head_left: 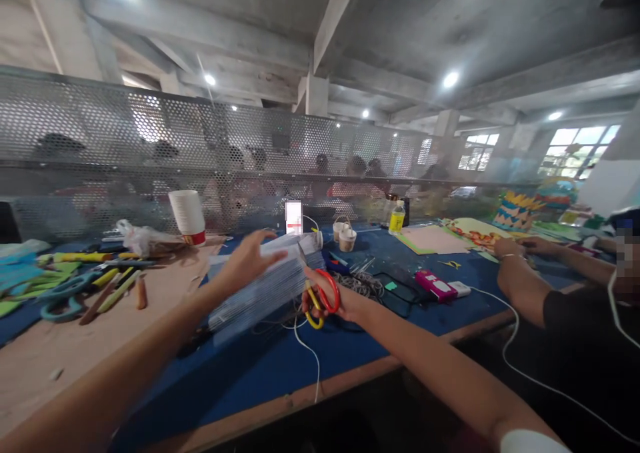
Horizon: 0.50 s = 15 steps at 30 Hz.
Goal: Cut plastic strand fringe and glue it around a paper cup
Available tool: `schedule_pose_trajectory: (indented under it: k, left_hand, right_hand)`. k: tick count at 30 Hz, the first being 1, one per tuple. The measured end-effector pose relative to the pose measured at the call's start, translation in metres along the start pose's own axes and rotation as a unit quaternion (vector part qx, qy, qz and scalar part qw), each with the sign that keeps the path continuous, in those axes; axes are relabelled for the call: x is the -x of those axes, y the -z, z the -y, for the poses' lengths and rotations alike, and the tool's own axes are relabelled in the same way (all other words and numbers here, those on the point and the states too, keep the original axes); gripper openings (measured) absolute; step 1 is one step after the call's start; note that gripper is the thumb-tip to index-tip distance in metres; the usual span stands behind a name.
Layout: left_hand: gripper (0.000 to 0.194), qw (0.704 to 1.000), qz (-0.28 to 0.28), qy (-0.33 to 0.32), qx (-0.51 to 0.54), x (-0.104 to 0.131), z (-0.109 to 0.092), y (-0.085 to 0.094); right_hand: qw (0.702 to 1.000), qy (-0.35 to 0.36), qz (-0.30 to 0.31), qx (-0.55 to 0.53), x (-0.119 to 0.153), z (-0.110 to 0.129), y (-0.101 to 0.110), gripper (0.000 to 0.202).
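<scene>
My left hand (253, 260) hovers over a stack of clear plastic sheets (265, 283), its fingers apart and nothing in them. At the right side of the stack, my right hand (325, 296) is closed on scissors (329, 292) with one red and one yellow handle loop. The blades point up and away, toward the far end of the stack. A thin white cord (313, 350) runs over the blue table cover below my right hand.
Paper cups (186, 214), teal-handled scissors (67, 296) and tools lie left. Tangled cords (360, 283), small cups (347, 240), a yellow-labelled bottle (397, 218) and a magenta box (434, 286) sit right. Another person's arms (523, 280) reach over papers. A perforated metal screen (200, 140) stands behind.
</scene>
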State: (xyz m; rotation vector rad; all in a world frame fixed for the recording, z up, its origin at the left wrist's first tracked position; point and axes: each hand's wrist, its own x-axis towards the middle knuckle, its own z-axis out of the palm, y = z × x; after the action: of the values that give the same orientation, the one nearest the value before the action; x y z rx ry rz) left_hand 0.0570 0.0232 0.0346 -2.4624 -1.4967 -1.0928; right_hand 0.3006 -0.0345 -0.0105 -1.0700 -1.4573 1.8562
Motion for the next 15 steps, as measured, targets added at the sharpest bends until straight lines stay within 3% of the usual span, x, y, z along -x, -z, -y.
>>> schedule_pose_trajectory:
  k: [3, 6, 11, 15]
  left_hand:
    - [0.066, 0.997, 0.051, -0.057, 0.024, 0.042, -0.02, -0.016]
    - [0.062, 0.995, 0.051, -0.081, -0.028, 0.061, -0.032, -0.028]
    - [0.051, 0.99, 0.042, -0.102, -0.09, 0.054, -0.046, -0.035]
    - [0.026, 0.987, 0.034, -0.109, -0.109, 0.047, -0.054, -0.034]
  right_hand:
    - [1.0, -0.008, -0.012, 0.012, -0.003, -0.002, 0.001, 0.073]
    - [1.0, -0.013, -0.017, 0.014, -0.004, -0.005, 0.002, 0.072]
    - [1.0, -0.008, -0.005, 0.013, -0.004, -0.008, 0.005, 0.072]
    - [1.0, -0.003, -0.008, 0.021, -0.005, -0.008, 0.007, 0.071]
